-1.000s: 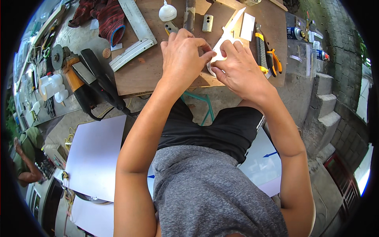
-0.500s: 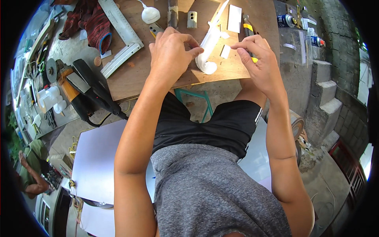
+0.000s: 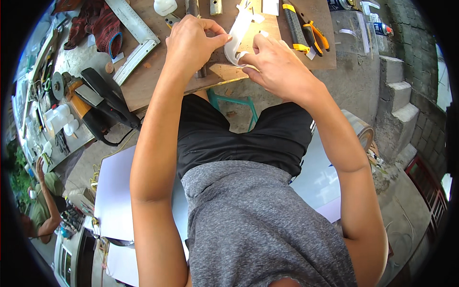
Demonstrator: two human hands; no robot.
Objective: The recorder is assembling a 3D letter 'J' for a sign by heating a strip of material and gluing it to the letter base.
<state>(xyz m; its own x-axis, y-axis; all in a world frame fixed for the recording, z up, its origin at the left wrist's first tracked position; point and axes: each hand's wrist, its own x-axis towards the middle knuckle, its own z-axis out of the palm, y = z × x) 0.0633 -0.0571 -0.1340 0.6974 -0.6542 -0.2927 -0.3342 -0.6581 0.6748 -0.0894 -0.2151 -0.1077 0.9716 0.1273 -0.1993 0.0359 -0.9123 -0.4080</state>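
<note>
A glossy white strip (image 3: 238, 26), curled at its near end, lies over the wooden tabletop (image 3: 165, 91). My left hand (image 3: 192, 42) has thumb and forefinger pinched at the strip's left edge. My right hand (image 3: 281, 63) reaches in from the right, its thumb and fingers closed about the curled near end; the fingertips partly cover it. Small white pieces (image 3: 258, 18) sit beside the strip. Right of it are a black and yellow handled tool (image 3: 295, 28) and pliers with black and yellow handles (image 3: 316, 38).
A metal try square (image 3: 138, 48), a red and black glove (image 3: 98, 31) and a white rounded object (image 3: 165, 5) are to the left. An angle grinder (image 3: 86, 100) rests beyond the table's left edge. Concrete steps (image 3: 399, 93) rise at right. Another person (image 3: 48, 205) is at far left.
My right hand has moved left and nearer, from a small white piece to the strip's curled end. My left hand stays at the strip. The view has shifted, showing more of the pliers.
</note>
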